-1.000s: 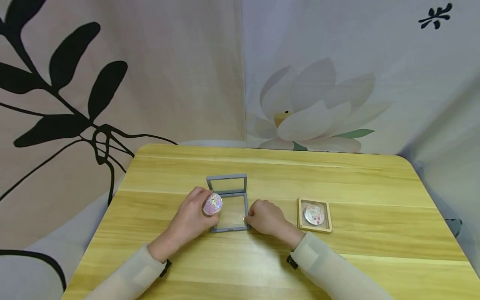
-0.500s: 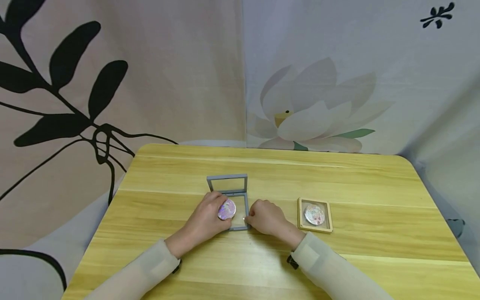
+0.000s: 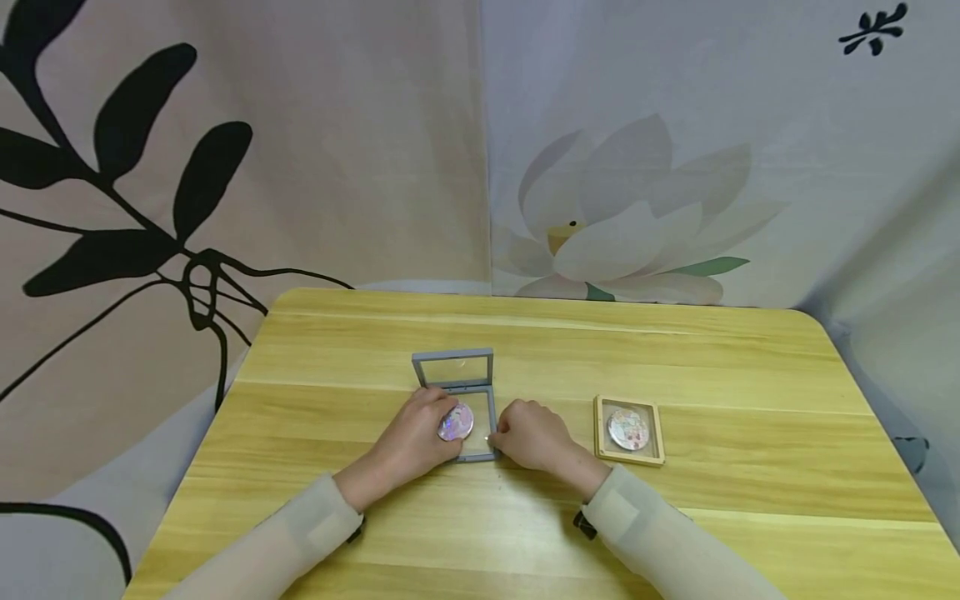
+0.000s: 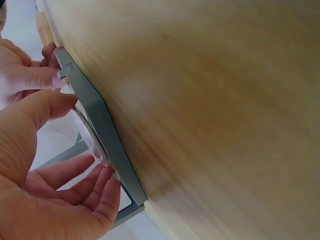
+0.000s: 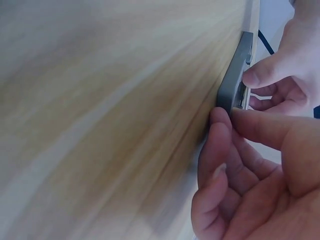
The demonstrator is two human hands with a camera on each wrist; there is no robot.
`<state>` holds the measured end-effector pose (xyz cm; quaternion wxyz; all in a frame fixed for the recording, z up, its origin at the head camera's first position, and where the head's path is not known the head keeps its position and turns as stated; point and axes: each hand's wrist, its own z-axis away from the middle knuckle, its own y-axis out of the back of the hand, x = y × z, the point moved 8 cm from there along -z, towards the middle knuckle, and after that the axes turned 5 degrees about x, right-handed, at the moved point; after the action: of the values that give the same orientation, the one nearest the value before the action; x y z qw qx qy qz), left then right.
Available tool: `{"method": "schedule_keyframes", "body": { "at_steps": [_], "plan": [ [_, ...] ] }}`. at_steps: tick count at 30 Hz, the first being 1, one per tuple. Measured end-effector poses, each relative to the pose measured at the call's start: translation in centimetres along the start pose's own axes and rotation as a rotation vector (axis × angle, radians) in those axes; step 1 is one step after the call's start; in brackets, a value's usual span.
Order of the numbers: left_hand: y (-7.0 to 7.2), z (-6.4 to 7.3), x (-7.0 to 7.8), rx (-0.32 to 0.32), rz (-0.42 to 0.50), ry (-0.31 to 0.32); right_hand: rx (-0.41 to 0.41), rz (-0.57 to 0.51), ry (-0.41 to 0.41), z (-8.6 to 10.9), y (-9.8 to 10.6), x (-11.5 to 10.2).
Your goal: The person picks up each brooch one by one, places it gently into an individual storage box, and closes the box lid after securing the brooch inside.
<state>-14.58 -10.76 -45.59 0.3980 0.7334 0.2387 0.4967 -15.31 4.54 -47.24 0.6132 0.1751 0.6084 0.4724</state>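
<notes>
A grey hinged display frame point(image 3: 492, 408) with clear film panels lies open on the table, its lid point(image 3: 453, 354) raised at the back. My left hand point(image 3: 414, 429) holds a round, iridescent pink badge point(image 3: 456, 422) by its edges, low over the frame's base. In the left wrist view the badge point(image 4: 90, 137) sits between thumb and fingers, right beside the grey rim point(image 4: 100, 117). My right hand point(image 3: 534, 435) pinches the frame's front right corner; the right wrist view shows thumb and forefinger point(image 5: 221, 117) at that grey corner point(image 5: 232, 85).
To the right, a light wooden square frame point(image 3: 600, 433) lies flat with another round shiny badge point(image 3: 628, 429) inside. The wooden table point(image 3: 720, 517) reaches back to a printed curtain point(image 3: 375, 150) with leaf and flower patterns.
My left hand has moved right and slightly down with the badge, from the frame's left side to over its base. My right hand stays at the corner.
</notes>
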Motion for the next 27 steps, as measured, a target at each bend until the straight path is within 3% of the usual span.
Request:
{"method": "schedule_keyframes", "body": {
  "at_steps": [11, 15, 19, 24, 27],
  "plan": [
    [0.1, 0.1, 0.0, -0.040, 0.001, 0.018, 0.001, 0.006, 0.006, 0.0, 0.0, -0.1],
    [1.1, 0.4, -0.2, -0.026, 0.028, 0.049, 0.003, 0.006, 0.012, 0.0, -0.1, 0.0],
    [3.6, 0.7, -0.8, 0.079, 0.089, 0.094, -0.001, -0.001, 0.011, 0.1, -0.1, 0.0],
    [7.9, 0.9, -1.2, 0.329, 0.156, 0.078, -0.002, -0.008, 0.017, 0.2, -0.1, 0.0],
    [9.6, 0.7, -1.8, 0.428, 0.182, 0.094, 0.000, -0.008, 0.017, 0.2, -0.1, 0.0]
  ]
}}
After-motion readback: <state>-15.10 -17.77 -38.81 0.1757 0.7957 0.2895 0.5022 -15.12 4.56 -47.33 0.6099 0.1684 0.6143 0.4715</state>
